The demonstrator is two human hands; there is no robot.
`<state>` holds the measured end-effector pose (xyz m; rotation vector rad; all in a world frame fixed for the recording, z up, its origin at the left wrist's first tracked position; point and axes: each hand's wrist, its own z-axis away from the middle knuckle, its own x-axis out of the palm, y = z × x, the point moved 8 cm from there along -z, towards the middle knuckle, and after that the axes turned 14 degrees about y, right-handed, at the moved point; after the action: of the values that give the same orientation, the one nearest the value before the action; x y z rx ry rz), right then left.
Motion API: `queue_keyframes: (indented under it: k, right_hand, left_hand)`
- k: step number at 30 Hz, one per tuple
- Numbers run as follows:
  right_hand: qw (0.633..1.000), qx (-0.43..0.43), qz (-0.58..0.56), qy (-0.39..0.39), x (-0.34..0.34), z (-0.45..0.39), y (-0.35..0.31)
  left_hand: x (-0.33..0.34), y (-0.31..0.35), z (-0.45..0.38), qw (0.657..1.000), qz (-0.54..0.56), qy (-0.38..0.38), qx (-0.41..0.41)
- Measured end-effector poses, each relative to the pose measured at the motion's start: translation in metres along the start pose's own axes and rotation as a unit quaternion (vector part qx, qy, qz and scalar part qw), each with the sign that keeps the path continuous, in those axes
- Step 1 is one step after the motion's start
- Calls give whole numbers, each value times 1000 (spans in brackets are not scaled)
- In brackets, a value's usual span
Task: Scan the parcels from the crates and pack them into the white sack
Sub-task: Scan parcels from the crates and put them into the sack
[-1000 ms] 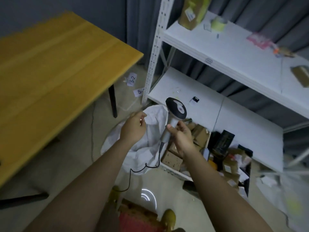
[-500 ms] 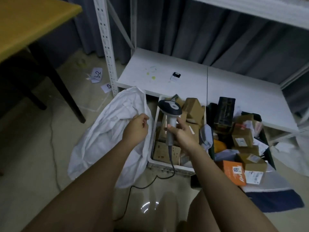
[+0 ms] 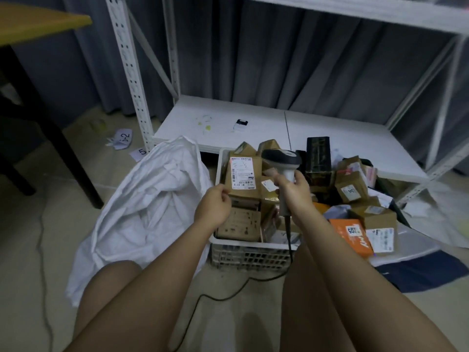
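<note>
Now, from the head view, the right hand (image 3: 294, 190) grips the handle of the barcode scanner (image 3: 283, 161). The handle's long axis is almost upright, and the dark head at the top points to the left, toward the label of a brown parcel (image 3: 242, 174). This parcel stands upright on its short end in the white crate (image 3: 250, 252), its long axis is vertical and its white label faces the camera. A small reddish spot lies at the top left corner of the label. The scanner cable (image 3: 289, 240) hangs down from the handle, goes over the front wall of the crate and runs on the floor.

The left hand (image 3: 213, 205) is curled, with its fingertips at the lower left corner of the same parcel (whether it really pinches the box I cannot tell, the knuckles hide the contact).

The white sack (image 3: 147, 199) lies crumpled on the floor just beside the crate, on its left, touching the crate's left side. More brown boxes fill the crate around the labelled parcel. Right of the crate there is a heap of other parcels, with an orange box (image 3: 351, 237) in front and a tall black box (image 3: 318, 158) behind. Behind all this stands the low white shelf (image 3: 253, 123). A yellow table (image 3: 38, 24) is at the far left.
</note>
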<state>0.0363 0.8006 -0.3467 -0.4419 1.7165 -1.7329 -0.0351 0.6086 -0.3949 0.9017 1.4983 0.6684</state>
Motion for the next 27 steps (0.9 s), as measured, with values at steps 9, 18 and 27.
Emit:
queue_keyframes:
  k: [9,18,27]
  right_hand:
    - [999,36,30,18,17,-28,29]
    - [996,83,10,8,66,-96,67]
    - [993,109,-43,25,67,-97,60]
  left_hand:
    - [28,-13,-40,997,-18,23,-66]
    - [93,-71,-87,974,5,-62,-217]
    - [80,-42,-85,953,222,-34,-205]
